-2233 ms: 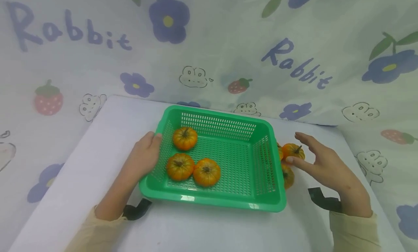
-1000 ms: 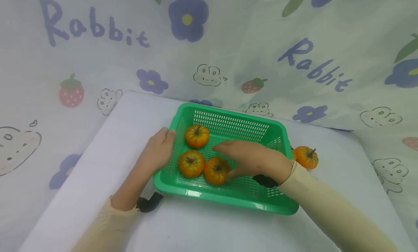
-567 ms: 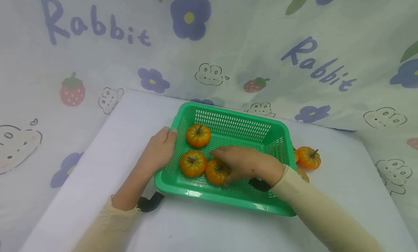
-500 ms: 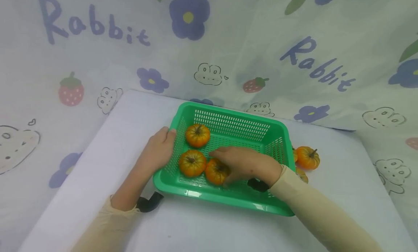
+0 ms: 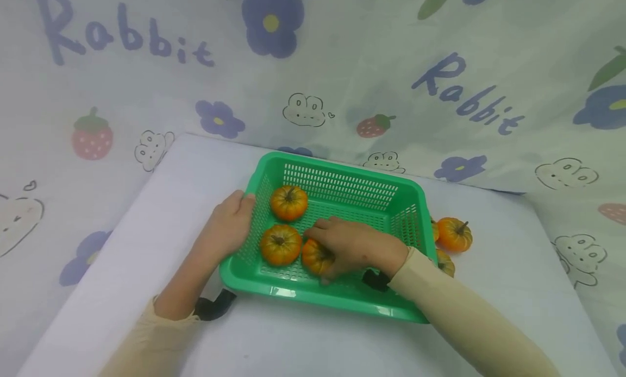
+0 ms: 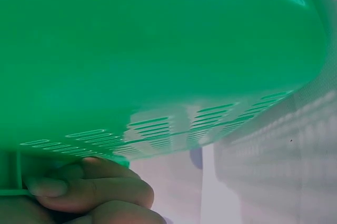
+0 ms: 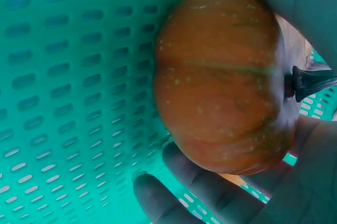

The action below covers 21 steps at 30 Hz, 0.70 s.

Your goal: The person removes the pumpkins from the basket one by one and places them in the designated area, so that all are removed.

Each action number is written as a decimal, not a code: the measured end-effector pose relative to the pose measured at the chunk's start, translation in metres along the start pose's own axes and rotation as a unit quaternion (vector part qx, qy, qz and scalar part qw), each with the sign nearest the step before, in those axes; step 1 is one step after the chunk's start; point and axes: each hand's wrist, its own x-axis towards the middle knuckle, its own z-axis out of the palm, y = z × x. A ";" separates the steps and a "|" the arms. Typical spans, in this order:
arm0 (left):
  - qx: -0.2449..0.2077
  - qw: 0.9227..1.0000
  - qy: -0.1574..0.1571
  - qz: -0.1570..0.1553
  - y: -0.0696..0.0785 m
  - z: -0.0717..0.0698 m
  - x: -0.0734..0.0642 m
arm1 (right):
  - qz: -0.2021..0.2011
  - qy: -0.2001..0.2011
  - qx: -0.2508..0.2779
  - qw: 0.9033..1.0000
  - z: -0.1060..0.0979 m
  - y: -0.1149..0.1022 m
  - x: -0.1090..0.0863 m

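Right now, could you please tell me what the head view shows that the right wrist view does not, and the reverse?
Only the head view: the left hand gripping the green basket by its end, the pumpkins outside it, and the patterned cloth behind.
Only the right wrist view: pale speckles on the side of the held pumpkin.
Both: the right hand around that pumpkin, inside the basket.

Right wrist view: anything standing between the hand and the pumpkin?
Nothing visible does: the fingers of the right hand curl around the pumpkin. In the head view, another pumpkin sits to its left.
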 end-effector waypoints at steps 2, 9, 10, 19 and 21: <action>-0.002 1.000 0.000 -0.001 -0.002 -0.001 0.000 | 0.001 -0.003 -0.001 1.000 0.000 0.000 0.002; -0.005 1.000 -0.002 0.001 -0.005 0.000 0.000 | 0.016 -0.016 0.023 0.999 -0.001 0.001 0.002; -0.005 1.000 -0.002 0.001 -0.004 0.000 0.000 | 0.019 -0.017 0.029 0.999 -0.001 0.002 0.001; 0.001 1.000 0.005 0.010 -0.001 0.001 -0.001 | 0.033 -0.023 0.050 0.998 -0.001 0.005 -0.001; 0.001 1.000 0.007 0.010 -0.001 0.000 -0.001 | 0.034 -0.022 0.056 0.998 -0.002 0.005 -0.001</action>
